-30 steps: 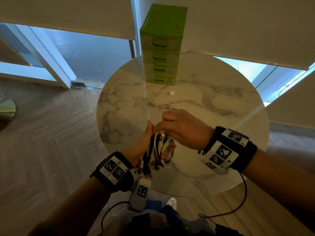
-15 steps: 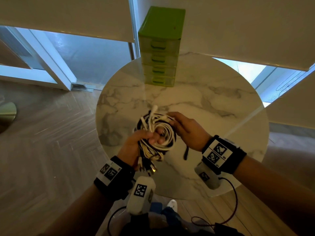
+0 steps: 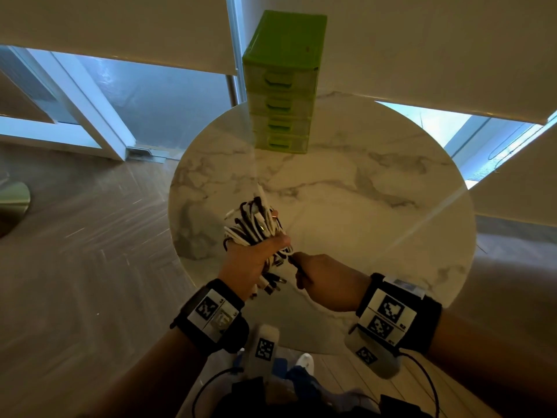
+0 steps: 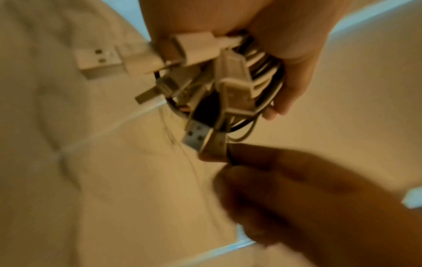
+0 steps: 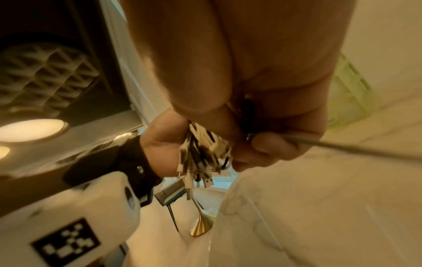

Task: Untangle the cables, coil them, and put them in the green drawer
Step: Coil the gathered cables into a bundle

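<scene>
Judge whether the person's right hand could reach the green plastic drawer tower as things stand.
Probably not yet: bare marble table leaves the way to the green plastic drawer tower free, but the right hand pinches a black cable from the bundle.

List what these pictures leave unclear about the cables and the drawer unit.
- Number of cables: the bundle overlaps itself in the left hand; head view.
- What the right hand pinches: its fingers cover it; wrist views blurred.
- Drawer contents: all fronts of the green drawer unit closed.
</scene>
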Available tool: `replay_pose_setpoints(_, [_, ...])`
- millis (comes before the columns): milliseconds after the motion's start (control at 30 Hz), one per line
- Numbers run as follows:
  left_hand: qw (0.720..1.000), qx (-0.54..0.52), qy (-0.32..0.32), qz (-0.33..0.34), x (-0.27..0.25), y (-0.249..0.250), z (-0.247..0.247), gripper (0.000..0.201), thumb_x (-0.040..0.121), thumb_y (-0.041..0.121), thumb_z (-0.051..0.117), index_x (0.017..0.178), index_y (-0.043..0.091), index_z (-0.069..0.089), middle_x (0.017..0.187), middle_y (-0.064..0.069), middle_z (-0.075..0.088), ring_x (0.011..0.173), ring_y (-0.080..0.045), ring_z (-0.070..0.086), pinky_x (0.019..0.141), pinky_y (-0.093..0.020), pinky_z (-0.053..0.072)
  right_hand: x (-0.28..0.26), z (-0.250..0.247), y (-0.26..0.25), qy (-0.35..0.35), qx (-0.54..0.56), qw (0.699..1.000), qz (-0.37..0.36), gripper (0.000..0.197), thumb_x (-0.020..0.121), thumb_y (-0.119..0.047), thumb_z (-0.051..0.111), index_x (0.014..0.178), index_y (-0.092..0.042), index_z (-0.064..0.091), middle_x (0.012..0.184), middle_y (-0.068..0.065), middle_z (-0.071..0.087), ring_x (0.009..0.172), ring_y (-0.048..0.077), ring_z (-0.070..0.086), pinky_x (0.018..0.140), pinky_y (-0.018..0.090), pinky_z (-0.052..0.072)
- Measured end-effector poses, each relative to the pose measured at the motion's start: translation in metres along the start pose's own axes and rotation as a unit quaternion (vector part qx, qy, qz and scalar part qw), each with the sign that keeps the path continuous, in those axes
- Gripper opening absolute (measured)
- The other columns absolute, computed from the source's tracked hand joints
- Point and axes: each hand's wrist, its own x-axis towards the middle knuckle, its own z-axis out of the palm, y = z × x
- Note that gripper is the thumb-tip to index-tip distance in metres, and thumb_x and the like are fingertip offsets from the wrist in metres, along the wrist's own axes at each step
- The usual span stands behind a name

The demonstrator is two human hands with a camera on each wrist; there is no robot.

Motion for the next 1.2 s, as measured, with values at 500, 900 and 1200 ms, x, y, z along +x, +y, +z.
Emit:
replay_pose_setpoints(500, [0.983, 0.171, -0.058, -0.03, 0.014, -0.008, -0.005, 0.013, 0.07, 0.005, 0.067, 0.077, -0.005, 0.065, 0.069, -0.016, 0.066, 0.067, -0.029, 0.066, 0.062, -0.037, 0.057, 0.004, -0.016, -0.006, 0.144, -0.283, 0.93, -0.187, 0.038, 0.087, -0.004, 0.035, 0.115, -0.009, 0.06, 0.108, 0.013, 0.055, 0.096, 0.03, 0.054, 0.086, 0.038, 0.038])
replay_pose_setpoints(900, [0.939, -0.118, -0.249, -0.205, 0.0, 0.014, -0.016, 0.065, 0.044, 0.041, 0.092, 0.098, 0.013, 0.069, 0.092, -0.013, 0.073, 0.085, -0.024, 0.07, 0.07, -0.034, 0.059, 0.022, -0.009, 0.007, 0.318, 0.054, 0.91, -0.261, 0.018, 0.091, -0.022, 0.047, 0.096, -0.014, 0.063, 0.104, -0.002, 0.048, 0.097, 0.013, 0.04, 0.087, 0.019, 0.036])
replay_pose_setpoints(1200, [0.939, -0.12, -0.253, -0.201, 0.0, 0.018, 0.002, 0.025, 0.056, 0.003, 0.065, 0.077, 0.011, 0.077, 0.075, -0.012, 0.073, 0.067, -0.022, 0.07, 0.062, -0.03, 0.057, 0.018, -0.024, -0.004, 0.332, 0.108, 0.916, -0.197, 0.041, 0.089, -0.036, 0.045, 0.129, -0.028, 0.042, 0.15, -0.009, 0.024, 0.141, 0.012, 0.019, 0.113, 0.036, 0.021])
